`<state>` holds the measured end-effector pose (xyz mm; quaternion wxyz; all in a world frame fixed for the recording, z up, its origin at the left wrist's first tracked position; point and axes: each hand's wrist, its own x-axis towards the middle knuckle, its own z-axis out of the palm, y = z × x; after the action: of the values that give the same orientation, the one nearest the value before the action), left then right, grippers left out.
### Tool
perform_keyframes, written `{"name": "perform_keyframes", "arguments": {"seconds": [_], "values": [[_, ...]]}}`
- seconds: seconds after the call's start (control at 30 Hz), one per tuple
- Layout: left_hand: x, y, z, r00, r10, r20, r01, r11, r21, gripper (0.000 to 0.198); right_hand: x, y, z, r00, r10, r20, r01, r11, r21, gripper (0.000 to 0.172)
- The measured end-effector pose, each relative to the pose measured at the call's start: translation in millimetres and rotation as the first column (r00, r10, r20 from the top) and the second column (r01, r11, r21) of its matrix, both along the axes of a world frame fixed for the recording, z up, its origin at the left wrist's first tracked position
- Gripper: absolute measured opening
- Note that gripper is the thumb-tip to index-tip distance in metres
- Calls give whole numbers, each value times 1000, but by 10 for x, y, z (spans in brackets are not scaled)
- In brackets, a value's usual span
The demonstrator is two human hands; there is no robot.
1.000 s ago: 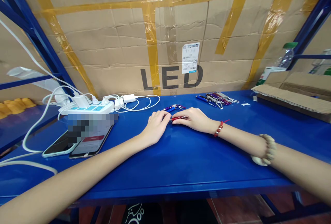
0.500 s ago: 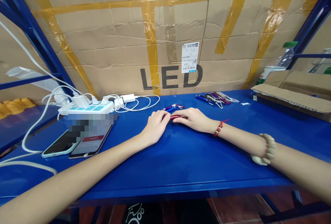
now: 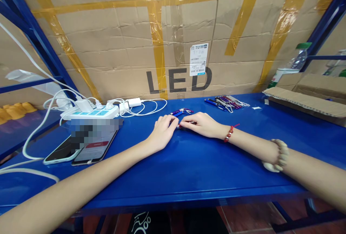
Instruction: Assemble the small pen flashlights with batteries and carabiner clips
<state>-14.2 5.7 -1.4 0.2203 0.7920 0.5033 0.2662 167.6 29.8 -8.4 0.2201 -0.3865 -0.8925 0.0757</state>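
My right hand [image 3: 200, 123] is closed around a slim red metal tube [image 3: 179, 126], like a small keychain flashlight. Only its silver-tipped left end and a bit past the fingers show. Beside that end, almost touching it, my left hand [image 3: 163, 130] has its fingers curled and the thumb pressed to them; what is inside is hidden. Just behind both hands lie a few similar blue and purple tubes [image 3: 178, 112]. Farther back to the right rests a row of several such tubes with carabiner clips [image 3: 227, 103], in blue, silver, purple and red.
At left on the blue table [image 3: 189, 176] are a white power strip [image 3: 104, 113] with cables, a white adapter [image 3: 134, 102] and two phones [image 3: 94, 151]. An open cardboard box [image 3: 305, 98] and a plastic bottle [image 3: 294, 62] stand at right. A large taped carton [image 3: 121, 46] forms the back.
My right fingers have slid left along the red tube, covering more of it, and its left end has tipped slightly down toward me. My left hand stays nearly still.
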Motion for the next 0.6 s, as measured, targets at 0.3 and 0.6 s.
{"name": "perform_keyframes", "arguments": {"seconds": [0.3, 0.6], "values": [[2, -2, 1, 1000, 7, -12, -7, 1000, 5, 27, 5, 1, 2, 1000, 6, -3, -6, 1000, -2, 36], [3, -3, -3, 1000, 5, -24, -5, 1000, 14, 27, 11, 0, -2, 1000, 8, -10, -8, 1000, 2, 33]]}}
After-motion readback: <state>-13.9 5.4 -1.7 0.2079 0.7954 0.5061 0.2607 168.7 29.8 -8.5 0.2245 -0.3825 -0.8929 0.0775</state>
